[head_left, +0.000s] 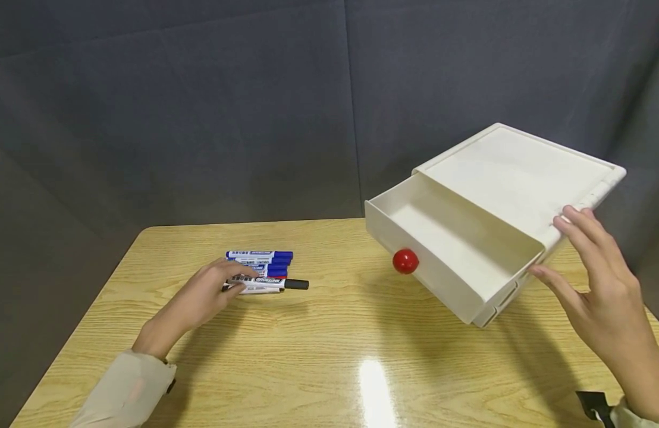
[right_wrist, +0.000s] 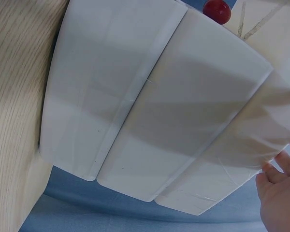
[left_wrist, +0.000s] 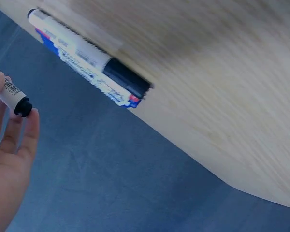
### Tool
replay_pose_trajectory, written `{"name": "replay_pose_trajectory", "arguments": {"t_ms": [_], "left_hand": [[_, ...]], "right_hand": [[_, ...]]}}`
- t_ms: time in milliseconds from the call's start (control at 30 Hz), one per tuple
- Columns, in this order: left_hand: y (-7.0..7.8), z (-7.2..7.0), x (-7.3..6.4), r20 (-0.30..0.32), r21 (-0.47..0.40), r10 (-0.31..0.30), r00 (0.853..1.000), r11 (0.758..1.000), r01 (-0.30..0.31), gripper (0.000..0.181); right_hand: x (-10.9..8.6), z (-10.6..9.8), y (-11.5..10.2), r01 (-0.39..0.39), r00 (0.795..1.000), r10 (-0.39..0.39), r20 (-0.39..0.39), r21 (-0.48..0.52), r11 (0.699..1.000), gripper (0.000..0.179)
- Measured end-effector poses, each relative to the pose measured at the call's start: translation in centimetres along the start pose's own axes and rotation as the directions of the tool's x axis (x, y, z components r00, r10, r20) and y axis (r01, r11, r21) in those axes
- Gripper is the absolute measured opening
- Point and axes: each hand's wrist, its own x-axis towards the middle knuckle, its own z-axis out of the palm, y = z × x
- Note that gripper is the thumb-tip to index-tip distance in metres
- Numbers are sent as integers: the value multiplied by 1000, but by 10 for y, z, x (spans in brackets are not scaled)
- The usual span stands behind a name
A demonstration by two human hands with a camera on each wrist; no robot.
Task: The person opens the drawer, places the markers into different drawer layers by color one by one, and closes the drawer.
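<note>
Pinched between the thumb and fingers of the left hand (head_left: 214,288) — a white marker (left_wrist: 10,94) with a narrow black end, at the near side of a small group of pens on the left part of the desk (head_left: 308,368). Just beyond it, close to the fingers, a black-capped marker (head_left: 267,281), cap toward the right in the head view. Past that, side by side and close together, blue-capped markers (head_left: 261,254), with a sliver of red showing among them.

Well apart, on the right, a white drawer unit (head_left: 522,166) of three stacked tiers, set at an angle on the desk. Pulled out at the top, an open drawer (head_left: 442,282) with a round red knob (head_left: 405,261) on its front. Resting along the unit's upper side edge, the right hand (head_left: 602,279) — fingers extended and relaxed, not clenched, with the thumb near the front corner.

Around the left wrist, a pale sleeve (head_left: 128,386); at the right wrist, a dark strap (head_left: 594,404). Behind everything, dark grey cloth (head_left: 244,119).
</note>
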Motion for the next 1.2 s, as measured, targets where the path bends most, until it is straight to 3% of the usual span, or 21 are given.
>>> {"name": "replay_pose_trajectory", "arguments": {"t_ms": [400, 633, 867, 1200], "left_hand": [[20, -7, 13, -50, -19, 36, 998, 999, -37, 30], [29, -11, 20, -92, -40, 95, 991, 994, -99, 32], [38, -18, 26, -112, -48, 105, 988, 993, -111, 33], [51, -29, 34, -164, -32, 199, 966, 978, -207, 33]], "right_hand": [[-1, -1, 2, -13, 1000, 13, 15, -12, 1000, 79], [0, 0, 0, -14, 1000, 14, 8, -4, 1000, 79], [0, 0, -2, -11, 1000, 11, 2, 5, 1000, 79], [0, 0, -1, -13, 1000, 13, 8, -2, 1000, 79]]}}
